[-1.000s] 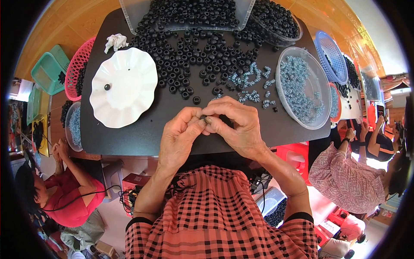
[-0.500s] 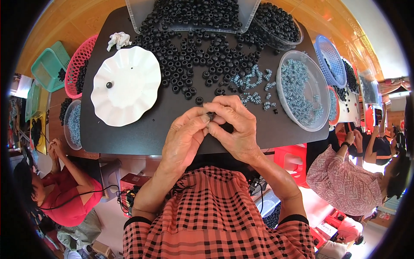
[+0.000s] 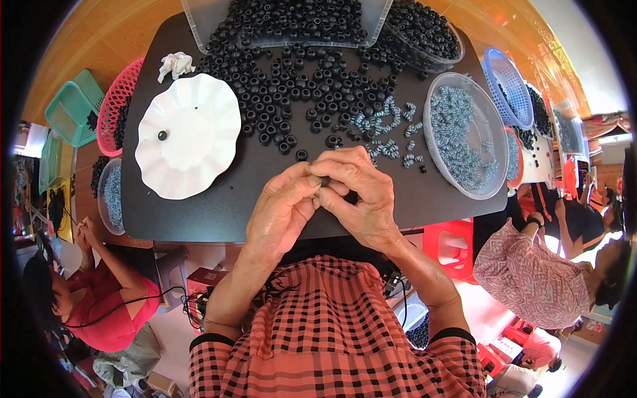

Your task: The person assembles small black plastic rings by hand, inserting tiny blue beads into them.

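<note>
Head view: your left hand (image 3: 282, 212) and right hand (image 3: 361, 196) meet over the near edge of the black board (image 3: 199, 212), fingers pinched narrow around a small black ring (image 3: 325, 180) held between the fingertips. Whether a second part sits inside the pinch cannot be told; your fingers hide it.

Risks, as judged:
- The ring is small and held only at the tips. A slip would drop it off the board edge into your lap.
- The loose black rings (image 3: 285, 86) and the grey springs (image 3: 385, 123) lie just beyond your knuckles. A forward sweep would scatter or mix them.
- The white plate (image 3: 189, 136), with one ring on it, sits near your left hand. An elbow nudge could shift it.
</note>
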`<state>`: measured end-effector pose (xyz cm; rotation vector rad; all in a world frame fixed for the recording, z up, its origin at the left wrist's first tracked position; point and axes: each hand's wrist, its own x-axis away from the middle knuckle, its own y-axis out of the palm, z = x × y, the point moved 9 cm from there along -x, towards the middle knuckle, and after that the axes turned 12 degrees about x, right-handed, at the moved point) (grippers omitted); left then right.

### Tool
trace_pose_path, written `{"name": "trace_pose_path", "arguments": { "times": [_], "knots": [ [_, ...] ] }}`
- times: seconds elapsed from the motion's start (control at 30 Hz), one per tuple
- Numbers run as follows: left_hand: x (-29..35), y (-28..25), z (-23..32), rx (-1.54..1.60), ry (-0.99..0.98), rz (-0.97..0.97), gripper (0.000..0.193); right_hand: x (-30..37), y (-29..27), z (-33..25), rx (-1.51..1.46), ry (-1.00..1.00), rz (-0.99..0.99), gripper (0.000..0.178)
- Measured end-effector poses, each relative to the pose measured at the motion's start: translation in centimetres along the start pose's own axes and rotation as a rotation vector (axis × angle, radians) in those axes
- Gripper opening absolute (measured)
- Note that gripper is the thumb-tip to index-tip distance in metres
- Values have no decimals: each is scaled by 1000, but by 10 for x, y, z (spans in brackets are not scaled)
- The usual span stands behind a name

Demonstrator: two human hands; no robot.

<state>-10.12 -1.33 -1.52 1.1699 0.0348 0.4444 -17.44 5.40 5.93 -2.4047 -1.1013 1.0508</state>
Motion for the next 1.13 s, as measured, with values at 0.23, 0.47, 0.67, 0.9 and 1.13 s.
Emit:
{"name": "trace_pose_path", "arguments": {
  "times": [0.23,0.47,0.67,0.9,1.13],
  "knots": [
    [0,0,10,-217,-1,-28,22,1,0,-2,80,87,13,37],
    [8,12,17,-320,38,60,27,3,2,-4,115,31,4,38],
    [8,-1,11,-530,1,27,28,3,5,-5,104,-11,-16,37],
    [5,0,12,-432,40,65,27,3,5,-16,189,-148,59,36],
    [2,7,12,-382,18,-46,26,4,2,-6,97,-61,61,33]
  ]
}}
